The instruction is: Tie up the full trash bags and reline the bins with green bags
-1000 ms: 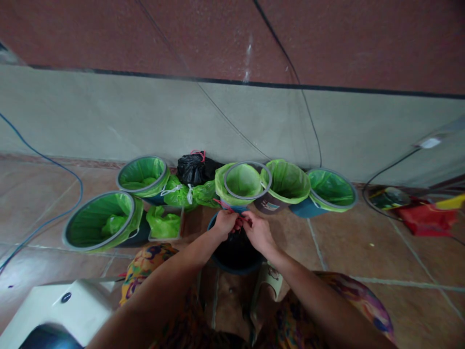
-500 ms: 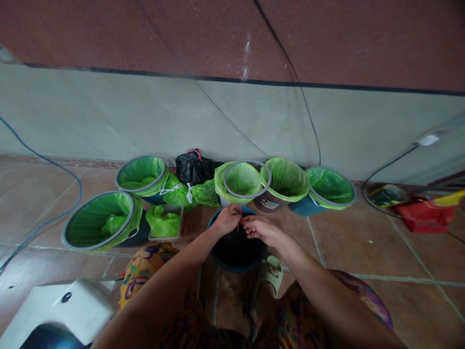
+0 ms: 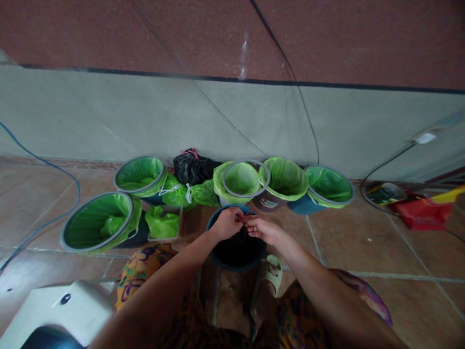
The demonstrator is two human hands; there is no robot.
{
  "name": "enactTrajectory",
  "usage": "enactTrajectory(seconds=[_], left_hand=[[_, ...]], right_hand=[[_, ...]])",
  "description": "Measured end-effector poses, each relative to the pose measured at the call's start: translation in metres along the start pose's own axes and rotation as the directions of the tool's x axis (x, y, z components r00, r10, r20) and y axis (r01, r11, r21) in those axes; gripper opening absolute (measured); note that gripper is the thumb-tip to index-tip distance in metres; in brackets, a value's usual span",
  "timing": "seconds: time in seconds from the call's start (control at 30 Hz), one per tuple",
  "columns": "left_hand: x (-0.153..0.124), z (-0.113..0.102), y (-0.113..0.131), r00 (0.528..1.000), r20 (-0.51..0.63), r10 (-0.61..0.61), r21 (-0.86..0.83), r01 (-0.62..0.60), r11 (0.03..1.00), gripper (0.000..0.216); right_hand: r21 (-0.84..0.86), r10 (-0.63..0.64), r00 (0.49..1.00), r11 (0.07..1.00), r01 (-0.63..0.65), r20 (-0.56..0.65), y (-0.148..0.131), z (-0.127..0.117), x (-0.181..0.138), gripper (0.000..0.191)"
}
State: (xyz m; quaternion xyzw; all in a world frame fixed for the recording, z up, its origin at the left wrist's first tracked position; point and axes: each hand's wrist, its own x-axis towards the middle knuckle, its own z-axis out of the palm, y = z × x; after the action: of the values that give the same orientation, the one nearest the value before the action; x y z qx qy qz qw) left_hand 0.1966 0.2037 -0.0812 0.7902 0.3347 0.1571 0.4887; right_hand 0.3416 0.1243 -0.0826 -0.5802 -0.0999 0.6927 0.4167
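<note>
My left hand (image 3: 228,223) and my right hand (image 3: 262,229) meet over a blue bin (image 3: 211,224) on the floor between my feet. Both are closed, with fingertips pinching a thin red drawstring (image 3: 247,215). Beneath them, the dark inside of the bin looks like a black trash bag (image 3: 236,249); its contents cannot be made out. Right behind this bin stands a bin with a light green liner (image 3: 241,179) and a loose grey ring (image 3: 268,186) on top.
Green-lined bins stand left (image 3: 98,223) and right (image 3: 329,186). By the wall lies a tied black bag (image 3: 194,167), with green bags (image 3: 201,193) before it. A green bag sits in a clear container (image 3: 180,220). A white stool (image 3: 78,303), blue cable (image 3: 43,160) and red dustpan (image 3: 421,213) lie around.
The red drawstring hung downward between my hands; now its loops spread sideways at the fingertips. My hands have shifted only slightly, and the view has moved a little.
</note>
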Motion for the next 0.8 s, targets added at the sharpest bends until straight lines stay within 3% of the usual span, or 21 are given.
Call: enactTrajectory(seconds=[0.17, 0.47, 0.6, 0.73, 0.8], left_hand=[[-0.002, 0.002, -0.003, 0.999, -0.02, 0.029, 0.119, -0.026, 0.993, 0.008], [-0.005, 0.003, 0.0, 0.996, -0.092, 0.013, 0.238, 0.01, 0.971, 0.017], [-0.008, -0.002, 0.004, 0.997, -0.065, -0.039, 0.347, 0.059, 0.936, 0.015], [-0.012, -0.008, 0.007, 0.988, -0.025, -0.152, 0.52, 0.143, 0.842, 0.016], [-0.014, -0.01, 0.007, 0.978, -0.001, -0.208, 0.574, 0.171, 0.801, 0.016]], right_hand=[[-0.029, -0.028, 0.999, 0.999, 0.028, -0.018, -0.001, 0.004, -0.005, 0.01], [-0.087, -0.115, 0.992, 0.99, 0.11, -0.054, -0.003, 0.008, -0.009, 0.01], [-0.306, -0.237, 0.961, 0.934, 0.185, -0.142, 0.0, 0.001, -0.001, 0.012], [-0.609, -0.418, 0.868, 0.772, 0.183, -0.269, 0.008, -0.016, 0.013, 0.017], [-0.692, -0.445, 0.854, 0.706, 0.148, -0.27, 0.012, -0.022, 0.018, 0.018]])
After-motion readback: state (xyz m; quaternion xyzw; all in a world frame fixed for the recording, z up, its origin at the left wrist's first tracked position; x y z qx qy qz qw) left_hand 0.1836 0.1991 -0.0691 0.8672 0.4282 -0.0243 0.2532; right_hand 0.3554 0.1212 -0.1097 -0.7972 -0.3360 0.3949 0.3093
